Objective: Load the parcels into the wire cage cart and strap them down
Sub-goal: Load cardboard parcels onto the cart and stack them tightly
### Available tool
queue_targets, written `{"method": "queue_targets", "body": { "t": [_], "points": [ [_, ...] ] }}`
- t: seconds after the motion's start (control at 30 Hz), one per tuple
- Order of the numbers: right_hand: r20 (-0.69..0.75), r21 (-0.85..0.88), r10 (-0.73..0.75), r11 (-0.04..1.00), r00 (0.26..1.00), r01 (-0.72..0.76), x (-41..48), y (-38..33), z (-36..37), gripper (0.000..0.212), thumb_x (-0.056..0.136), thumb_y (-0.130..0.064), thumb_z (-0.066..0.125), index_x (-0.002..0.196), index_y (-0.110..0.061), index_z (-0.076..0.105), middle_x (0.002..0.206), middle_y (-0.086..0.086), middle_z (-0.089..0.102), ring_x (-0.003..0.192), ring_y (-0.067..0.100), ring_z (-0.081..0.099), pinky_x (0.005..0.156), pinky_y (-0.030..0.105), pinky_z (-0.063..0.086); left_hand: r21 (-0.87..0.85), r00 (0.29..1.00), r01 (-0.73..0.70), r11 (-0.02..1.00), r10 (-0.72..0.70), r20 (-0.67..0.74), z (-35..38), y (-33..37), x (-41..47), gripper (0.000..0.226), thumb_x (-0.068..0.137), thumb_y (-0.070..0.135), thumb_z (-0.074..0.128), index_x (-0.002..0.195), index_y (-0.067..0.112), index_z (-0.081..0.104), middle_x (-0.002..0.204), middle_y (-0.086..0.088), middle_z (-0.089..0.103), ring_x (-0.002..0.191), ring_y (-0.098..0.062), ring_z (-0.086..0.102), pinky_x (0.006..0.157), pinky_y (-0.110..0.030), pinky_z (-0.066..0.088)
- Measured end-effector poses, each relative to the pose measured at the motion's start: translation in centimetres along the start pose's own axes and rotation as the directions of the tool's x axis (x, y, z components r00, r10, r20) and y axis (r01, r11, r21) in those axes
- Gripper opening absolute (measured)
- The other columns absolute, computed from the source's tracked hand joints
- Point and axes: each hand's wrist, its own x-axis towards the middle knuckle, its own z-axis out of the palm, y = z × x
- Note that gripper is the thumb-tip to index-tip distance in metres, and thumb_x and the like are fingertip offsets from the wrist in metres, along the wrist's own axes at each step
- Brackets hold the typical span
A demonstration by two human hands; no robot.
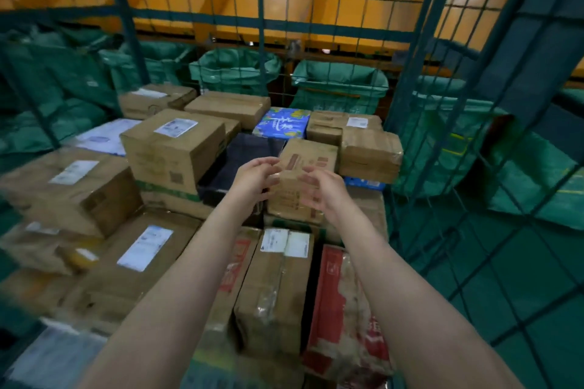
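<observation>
Cardboard, small upright box point(308, 161), mid-cage on top of the stack. That's the parcel in hand. Left hand point(254, 178) is at its left edge, right hand point(325, 191) in front of its near face. Fingers on both are loosely curved and half-open, not clamped. Frame is blurred, so can't confirm contact on either side.

Doing the step well, my read:
- Seat it flat and tight against the taped carton point(369, 151) on the right.
- It stands taller than it is wide and looks tippy. Close the gap toward the dark box point(246, 155) on the left, or lay it down.
- Keep the top layer level. The large carton point(172, 148) already stands proud, and a strap would bridge over low spots.
- No strap in view. Strapping looks like a later step.

Containers:
- Wire cage cart point(259, 9), green frame and mesh, is roughly half full. It holds brown cartons with white labels, 1 blue printed box point(281, 125) at the back and a red-printed carton point(344, 309) near the front.
- Green sacks point(338, 85) sit open-mouthed behind the back mesh, outside the cart. Contents not visible.
</observation>
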Motion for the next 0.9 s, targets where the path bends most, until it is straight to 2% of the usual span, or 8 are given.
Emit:
{"method": "queue_targets", "body": {
  "t": [0.17,0.3,0.43,0.53,0.7,0.77,0.83,0.9],
  "points": [
    [0.091,-0.019,0.088,0.996,0.992,-0.087,-1.3,2.4,2.3,0.021,0.097,-0.011,0.041,0.1,-0.016,0.061,0.086,0.0,0.064,0.078,0.018,0.061,0.086,0.041,0.049,-0.038,0.99,0.027,0.999,-0.032,-0.137,-2.6,-1.4,-3.7,0.024,0.096,0.011,0.043,0.086,0.026,0.059,0.1,0.003,0.065,0.095,-0.018,0.06,0.085,-0.036,0.044],
    [0.203,-0.058,0.146,0.989,0.968,-0.137,-3.6,3.6,4.9,0.023,0.099,-0.013,0.042,0.115,-0.013,0.059,0.095,0.003,0.064,0.087,0.022,0.062,0.08,0.037,0.048,-0.098,0.961,0.01,0.995,-0.037,-0.275,-5.6,-2.0,-7.0,0.024,0.095,0.007,0.043,0.086,0.022,0.059,0.105,-0.003,0.063,0.079,-0.014,0.059,0.065,-0.03,0.042],
    [0.28,-0.087,0.194,0.981,0.94,-0.176,-5.5,4.9,7.3,0.024,0.098,-0.011,0.042,0.113,-0.013,0.059,0.114,0.007,0.063,0.103,0.026,0.06,0.091,0.041,0.047,-0.108,0.931,0.017,0.994,-0.055,-0.361,-8.1,-2.8,-9.4,0.018,0.095,0.01,0.045,0.104,0.017,0.059,0.094,0.0,0.063,0.069,-0.01,0.056,0.064,-0.026,0.042],
    [0.31,-0.129,0.222,0.973,0.925,-0.19,-6.7,6.2,9.3,0.03,0.097,-0.008,0.039,0.12,-0.011,0.058,0.096,0.001,0.064,0.084,0.02,0.06,0.095,0.042,0.045,-0.13,0.905,0.032,0.991,-0.084,-0.418,-9.9,-3.9,-11.0,0.016,0.093,0.007,0.051,0.1,0.016,0.062,0.084,0.001,0.064,0.071,-0.011,0.06,0.062,-0.024,0.041],
    [0.337,-0.148,0.269,0.962,0.903,-0.231,-8.9,8.0,13.4,0.03,0.096,-0.006,0.038,0.119,-0.011,0.058,0.082,-0.001,0.06,0.076,0.017,0.059,0.094,0.041,0.045,-0.168,0.859,0.069,0.983,-0.144,-0.491,-14.1,-5.3,-14.2,0.021,0.094,0.009,0.048,0.086,0.022,0.061,0.093,0.003,0.064,0.078,-0.013,0.061,0.065,-0.026,0.045],
    [0.371,-0.14,0.279,0.96,0.886,-0.244,-10.3,9.0,15.3,0.027,0.096,-0.006,0.038,0.113,-0.012,0.058,0.079,0.0,0.06,0.065,0.014,0.056,0.079,0.034,0.048,-0.183,0.838,0.063,0.981,-0.152,-0.524,-16.1,-5.9,-15.5,0.019,0.095,0.008,0.045,0.093,0.018,0.06,0.091,0.002,0.063,0.074,-0.013,0.059,0.07,-0.027,0.046],
    [0.414,-0.159,0.313,0.949,0.855,-0.271,-12.4,10.4,17.8,0.019,0.096,-0.008,0.04,0.096,-0.015,0.057,0.076,0.0,0.058,0.056,0.012,0.054,0.06,0.024,0.038,-0.189,0.809,0.067,0.98,-0.164,-0.565,-18.9,-6.9,-17.6,0.02,0.095,0.008,0.043,0.096,0.017,0.061,0.097,-0.002,0.064,0.074,-0.014,0.058,0.079,-0.031,0.047],
    [0.457,-0.176,0.34,0.94,0.822,-0.291,-14.5,11.7,19.9,0.02,0.096,-0.007,0.04,0.085,-0.017,0.054,0.072,0.002,0.054,0.054,0.013,0.05,0.056,0.023,0.032,-0.194,0.79,0.083,0.977,-0.183,-0.586,-21.1,-7.9,-19.5,0.023,0.096,0.009,0.042,0.103,0.015,0.063,0.105,-0.004,0.064,0.076,-0.015,0.059,0.081,-0.033,0.05]
  ]
}}
